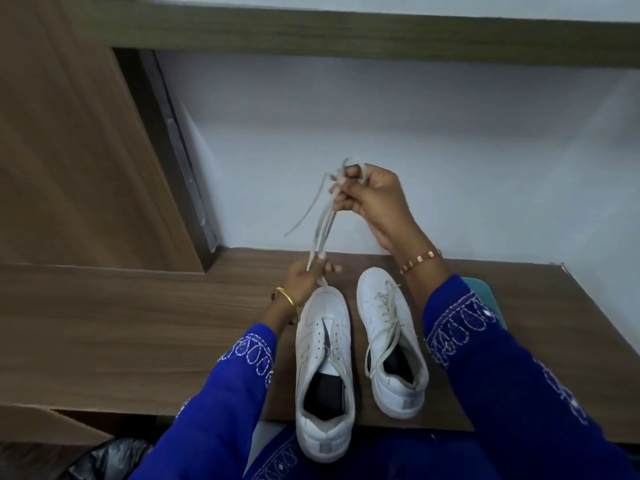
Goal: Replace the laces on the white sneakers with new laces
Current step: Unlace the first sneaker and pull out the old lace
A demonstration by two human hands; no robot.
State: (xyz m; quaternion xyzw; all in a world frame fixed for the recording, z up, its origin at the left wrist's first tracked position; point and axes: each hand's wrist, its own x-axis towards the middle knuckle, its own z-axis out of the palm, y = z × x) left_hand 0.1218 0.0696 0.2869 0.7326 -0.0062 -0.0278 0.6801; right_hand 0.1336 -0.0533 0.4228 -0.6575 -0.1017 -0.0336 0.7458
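Two white sneakers stand side by side on the wooden table (138,323), toes pointing away from me. The left sneaker (323,368) has an open tongue with only a little lace left low in its eyelets; its heel hangs over the table's front edge. The right sneaker (389,341) is still laced with an off-white lace. A long off-white lace (323,220) stretches between my hands. My left hand (306,275) pinches it just beyond the left sneaker's toe. My right hand (370,199) is raised above the table with the lace wound around its fingers.
A white wall rises behind the table, with a wooden cabinet panel (69,150) at the left. A teal object (483,292) peeks out behind my right sleeve. A black plastic bag (110,459) lies below the table's front edge at the lower left.
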